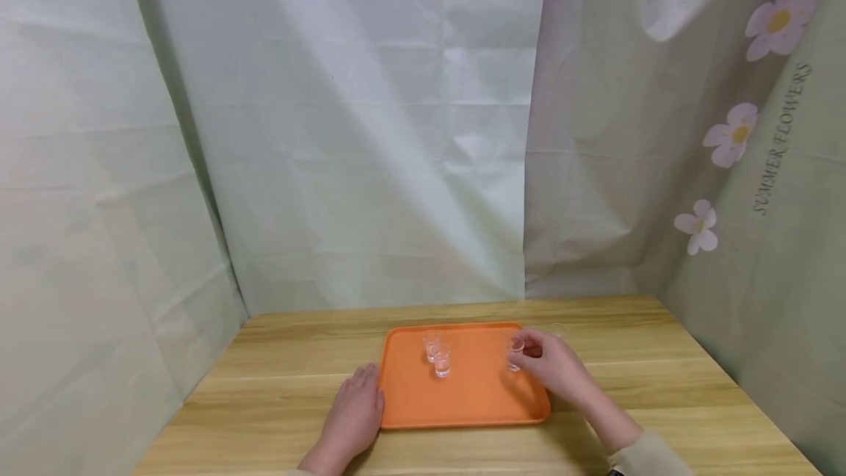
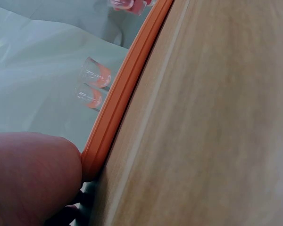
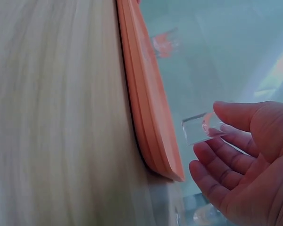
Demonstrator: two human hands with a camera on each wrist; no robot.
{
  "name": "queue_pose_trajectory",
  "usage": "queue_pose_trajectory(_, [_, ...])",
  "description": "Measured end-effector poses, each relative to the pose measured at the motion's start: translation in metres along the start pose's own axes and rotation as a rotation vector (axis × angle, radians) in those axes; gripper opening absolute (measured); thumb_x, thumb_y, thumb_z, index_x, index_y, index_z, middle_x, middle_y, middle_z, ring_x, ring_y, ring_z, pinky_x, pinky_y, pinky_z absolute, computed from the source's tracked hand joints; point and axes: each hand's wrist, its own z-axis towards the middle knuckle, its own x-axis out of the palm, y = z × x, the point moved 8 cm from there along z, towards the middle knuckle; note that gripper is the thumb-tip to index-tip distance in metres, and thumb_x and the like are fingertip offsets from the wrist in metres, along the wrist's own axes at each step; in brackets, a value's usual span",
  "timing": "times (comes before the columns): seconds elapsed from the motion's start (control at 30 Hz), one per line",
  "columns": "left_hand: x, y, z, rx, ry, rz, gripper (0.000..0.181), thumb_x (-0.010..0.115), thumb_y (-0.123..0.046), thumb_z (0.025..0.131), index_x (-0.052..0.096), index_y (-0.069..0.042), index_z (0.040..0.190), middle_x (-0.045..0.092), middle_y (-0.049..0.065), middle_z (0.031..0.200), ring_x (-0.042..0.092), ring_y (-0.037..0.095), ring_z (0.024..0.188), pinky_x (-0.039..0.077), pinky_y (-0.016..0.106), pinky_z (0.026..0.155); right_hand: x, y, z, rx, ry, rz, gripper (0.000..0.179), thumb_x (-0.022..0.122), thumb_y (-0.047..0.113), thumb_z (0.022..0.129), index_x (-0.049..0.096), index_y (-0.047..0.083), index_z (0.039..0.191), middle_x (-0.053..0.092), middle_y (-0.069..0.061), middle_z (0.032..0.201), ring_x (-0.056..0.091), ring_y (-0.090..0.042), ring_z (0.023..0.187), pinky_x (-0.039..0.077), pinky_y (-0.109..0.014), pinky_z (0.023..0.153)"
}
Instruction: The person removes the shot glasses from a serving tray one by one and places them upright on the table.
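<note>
An orange tray (image 1: 463, 406) lies on the table with two small clear shot glasses standing on it left of the middle, one glass (image 1: 442, 369) just in front of the other (image 1: 431, 344). Over the tray's right part, my right hand (image 1: 554, 367) pinches a third shot glass (image 3: 195, 130) between thumb and fingers near its rim. That glass's base hangs close over the tray in the right wrist view. My left hand (image 1: 353, 410) rests along the tray's left edge with its fingers extended, the thumb side touching the rim in the left wrist view.
Beyond the tray's right edge, partly behind my right hand, stands another clear glass (image 1: 558, 330). The wooden table (image 1: 284, 358) reaches back to hanging pale cloth sheets (image 1: 396, 167) on the far side and both flanks.
</note>
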Motion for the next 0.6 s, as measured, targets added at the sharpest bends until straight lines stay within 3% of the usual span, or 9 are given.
queue_pose_trajectory(0.6, [-0.001, 0.0, 0.0, -0.008, 0.008, -0.005, 0.047, 0.06, -0.009, 0.109, 0.056, 0.016, 0.149, 0.056, 0.034, 0.155, 0.049, 0.055, 0.148, 0.036, 0.069, 0.125, -0.06, 0.001, -0.004, 0.028, -0.042, -0.061, 0.041, 0.082, 0.026, 0.103, 0.071, -0.002, 0.132, 0.075, -0.008, 0.116, 0.072, -0.025, 0.109, 0.062, -0.037, 0.088])
